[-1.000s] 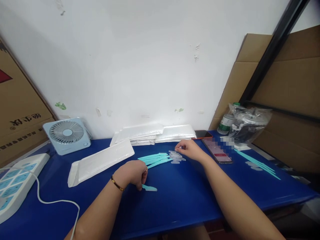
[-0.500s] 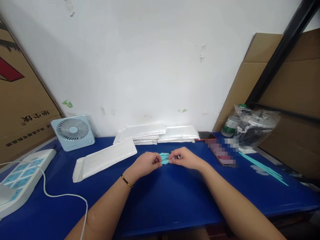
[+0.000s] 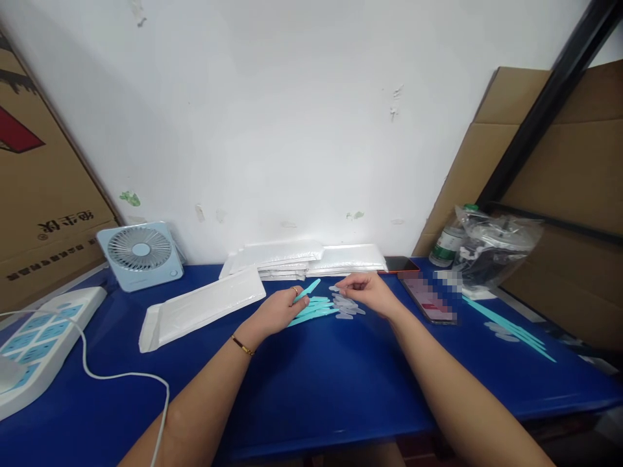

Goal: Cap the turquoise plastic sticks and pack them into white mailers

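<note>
My left hand [image 3: 280, 309] is closed on a slim teal stick [image 3: 311, 287], shaped like an eyebrow razor, whose wide end points up and to the right. Several more teal sticks [image 3: 318, 310] lie fanned out on the table just beneath and beside its fingers. Pinched in the fingertips of my right hand [image 3: 367, 292] is a small translucent cap [image 3: 335, 288]. A loose heap of similar translucent caps [image 3: 346, 306] lies below that hand, touching the ends of the teal sticks. Part of the left stick is hidden by the fingers.
White padded mailers [image 3: 282, 256] are stacked against the wall; another mailer [image 3: 204, 308] lies at left. Around the blue table [image 3: 311, 395] stand a fan [image 3: 141, 253], a power strip [image 3: 48, 344] with a cable, a phone [image 3: 428, 298], a bottle [image 3: 445, 246] and more teal sticks [image 3: 516, 334].
My hands, earlier together over the teal sticks, have moved apart. The left now raises one stick; the right has shifted right with a cap. The cap heap has come into view.
</note>
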### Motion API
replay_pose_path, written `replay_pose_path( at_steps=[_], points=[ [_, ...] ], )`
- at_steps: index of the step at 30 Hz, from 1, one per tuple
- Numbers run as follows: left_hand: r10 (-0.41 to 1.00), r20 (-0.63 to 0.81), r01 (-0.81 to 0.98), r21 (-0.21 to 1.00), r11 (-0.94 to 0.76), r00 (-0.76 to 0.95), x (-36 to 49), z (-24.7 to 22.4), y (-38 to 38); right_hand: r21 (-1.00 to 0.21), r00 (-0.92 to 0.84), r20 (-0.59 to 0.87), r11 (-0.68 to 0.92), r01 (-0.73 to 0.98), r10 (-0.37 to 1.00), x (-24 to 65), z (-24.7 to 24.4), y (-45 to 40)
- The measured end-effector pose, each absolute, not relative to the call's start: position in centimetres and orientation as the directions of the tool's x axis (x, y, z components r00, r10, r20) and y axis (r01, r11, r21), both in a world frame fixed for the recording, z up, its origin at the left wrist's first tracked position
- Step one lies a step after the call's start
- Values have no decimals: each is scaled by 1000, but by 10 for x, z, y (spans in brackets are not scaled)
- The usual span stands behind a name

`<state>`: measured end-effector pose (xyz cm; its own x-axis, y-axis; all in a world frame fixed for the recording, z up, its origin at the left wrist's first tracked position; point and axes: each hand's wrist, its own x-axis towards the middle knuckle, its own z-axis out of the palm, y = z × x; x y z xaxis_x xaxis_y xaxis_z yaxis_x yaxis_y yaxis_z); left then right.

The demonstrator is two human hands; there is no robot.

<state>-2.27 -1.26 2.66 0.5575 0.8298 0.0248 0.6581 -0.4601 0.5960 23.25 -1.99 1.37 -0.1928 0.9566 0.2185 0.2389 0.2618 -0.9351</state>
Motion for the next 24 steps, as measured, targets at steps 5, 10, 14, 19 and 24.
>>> replay_pose_path(
  at_steps=[5, 10, 14, 19, 24],
  points=[
    [814, 44, 616, 630, -473, 579, -24, 31, -17, -959, -207, 170, 210, 189, 964, 229, 17, -23],
    [808, 22, 648, 583, -489, 589, -22, 37, -20, -950, -192, 192, 231, 211, 962, 227, 21, -25],
    [788, 12, 665, 528, -528, 615, -20, 38, -22, -955, -231, 166, 215, 205, 959, 221, 20, -27],
    [783, 14, 672, 504, -543, 622, -19, 37, -22, -964, -260, 151, 200, 174, 954, 218, 19, -28],
    [787, 12, 677, 501, -539, 617, -19, 38, -23, -963, -249, 172, 216, 161, 953, 221, 21, -28]
  ],
)
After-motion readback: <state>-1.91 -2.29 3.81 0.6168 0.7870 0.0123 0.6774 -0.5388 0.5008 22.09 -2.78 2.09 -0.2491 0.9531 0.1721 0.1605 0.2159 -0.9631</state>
